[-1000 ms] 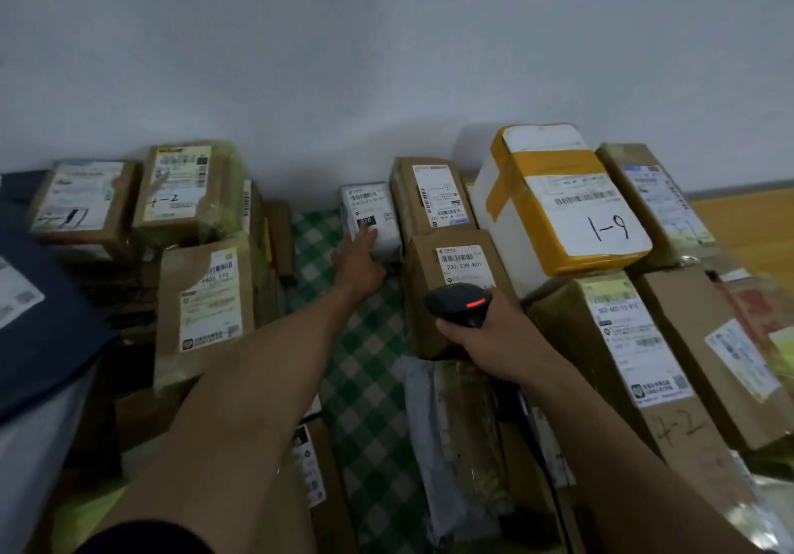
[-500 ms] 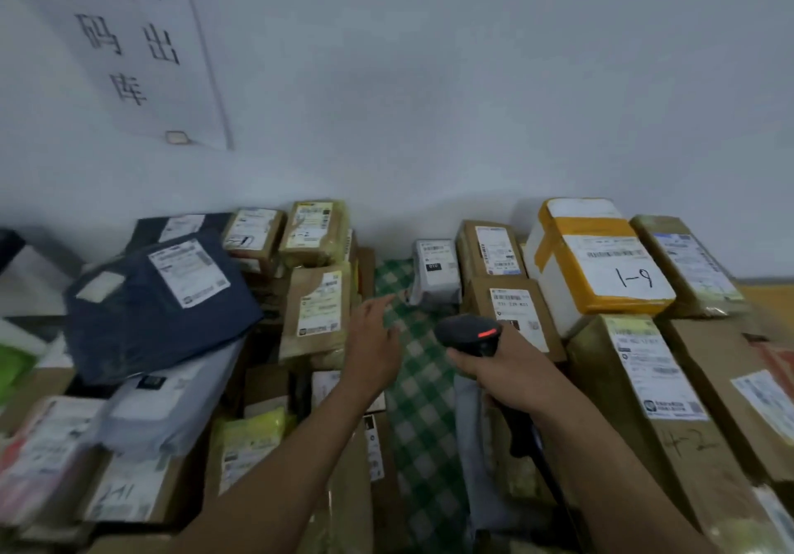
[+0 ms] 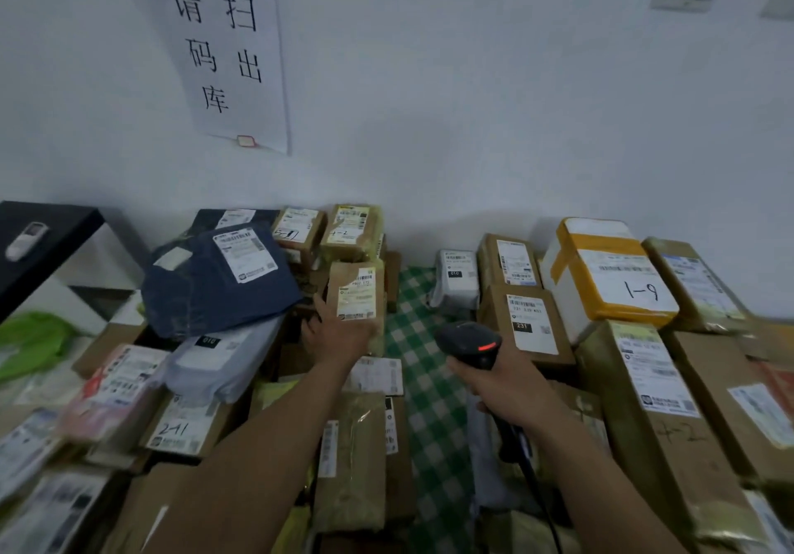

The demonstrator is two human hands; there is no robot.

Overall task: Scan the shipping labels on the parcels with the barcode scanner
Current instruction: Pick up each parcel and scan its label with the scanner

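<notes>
Centre frame: left hand (image 3: 339, 332) moved from grey parcel (image 3: 457, 280) to brown parcel (image 3: 354, 291), grip unclear; right hand (image 3: 505, 388) grasps scanner (image 3: 470, 341); next scan likely.

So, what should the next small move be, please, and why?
Probably swing the barcode scanner left onto the label of the brown parcel: the left hand grips that parcel's lower end, and the right hand holds the scanner to its right.

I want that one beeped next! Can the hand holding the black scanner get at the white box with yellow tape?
Probably yes. The right hand grips the black barcode scanner near the white box with yellow tape, whose label lies uncovered on top.
</notes>
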